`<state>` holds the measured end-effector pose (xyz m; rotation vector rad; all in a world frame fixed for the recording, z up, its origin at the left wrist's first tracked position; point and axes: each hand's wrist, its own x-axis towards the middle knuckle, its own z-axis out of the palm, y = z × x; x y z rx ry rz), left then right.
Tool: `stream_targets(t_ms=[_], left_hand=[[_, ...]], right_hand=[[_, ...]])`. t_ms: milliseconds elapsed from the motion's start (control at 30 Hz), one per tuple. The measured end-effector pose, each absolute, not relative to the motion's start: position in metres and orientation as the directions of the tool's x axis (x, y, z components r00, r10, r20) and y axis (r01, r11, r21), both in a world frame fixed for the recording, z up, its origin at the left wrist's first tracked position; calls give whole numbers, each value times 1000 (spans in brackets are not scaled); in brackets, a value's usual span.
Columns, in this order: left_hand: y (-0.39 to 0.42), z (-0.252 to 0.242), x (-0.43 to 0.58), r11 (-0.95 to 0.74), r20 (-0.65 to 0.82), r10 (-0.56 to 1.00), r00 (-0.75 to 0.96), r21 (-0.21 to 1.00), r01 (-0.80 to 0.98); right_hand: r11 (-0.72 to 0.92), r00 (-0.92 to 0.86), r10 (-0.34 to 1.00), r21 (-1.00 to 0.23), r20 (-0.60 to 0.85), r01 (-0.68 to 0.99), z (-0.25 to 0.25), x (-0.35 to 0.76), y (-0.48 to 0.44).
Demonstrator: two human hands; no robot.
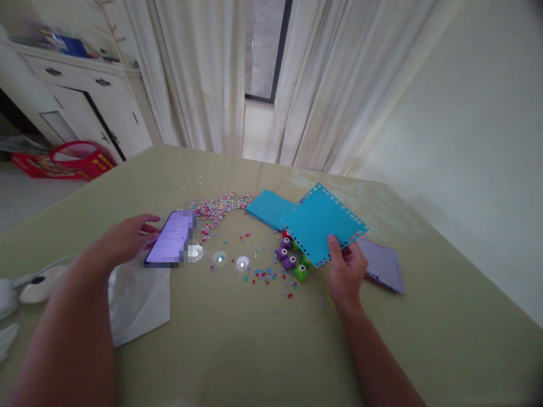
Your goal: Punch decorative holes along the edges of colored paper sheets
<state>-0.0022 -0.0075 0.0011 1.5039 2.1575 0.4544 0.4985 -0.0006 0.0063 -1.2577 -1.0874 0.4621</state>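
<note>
Blue and roughly square, the punched sheet (pixel 324 223) is up above the counter (pixel 212 350), gripped at its near corner by the right hand (pixel 345 271), thumb on top and fingers underneath. Small holes run along its edges, while the middle looks whole. The left hand (pixel 116 240) is loosely open, fingers spread just beside the left edge of a phone (pixel 172 237) with a lit screen; I cannot tell whether they touch it.

Under and just in front of the sheet sit small purple and green toys (pixel 301 273) with big round eyes, partly covered by it. A blue stack (pixel 270 209) lies beyond, partly behind the sheet, and a purple stack (pixel 386 265) lies to the right of the hand. Paper dots (pixel 220 206) form a pile behind the phone, with more scattered nearer. White paper (pixel 144 299) lies in front of the phone.

My reading is that the step in hand is simply holding the sheet up by one corner. Moving it next would call for a steady pinch and enough height to clear the toys beneath.
</note>
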Motion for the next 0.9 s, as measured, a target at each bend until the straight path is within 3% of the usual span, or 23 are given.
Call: stream_targets(t_ms=[100, 233, 533, 900], left_hand=[[-13, 7, 1, 331, -204, 943, -262, 625, 707], [-18, 10, 7, 314, -236, 949, -208, 657, 685], [-25, 13, 12, 254, -275, 958, -86, 663, 704], [-28, 32, 30, 265, -284, 954, -100, 634, 726]], right_hand=[[305, 457, 794, -914, 400, 269, 7, 498, -1], [298, 448, 799, -911, 401, 284, 6, 498, -1], [303, 453, 790, -905, 413, 297, 7, 498, -2], [291, 458, 790, -907, 407, 305, 3, 500, -1]])
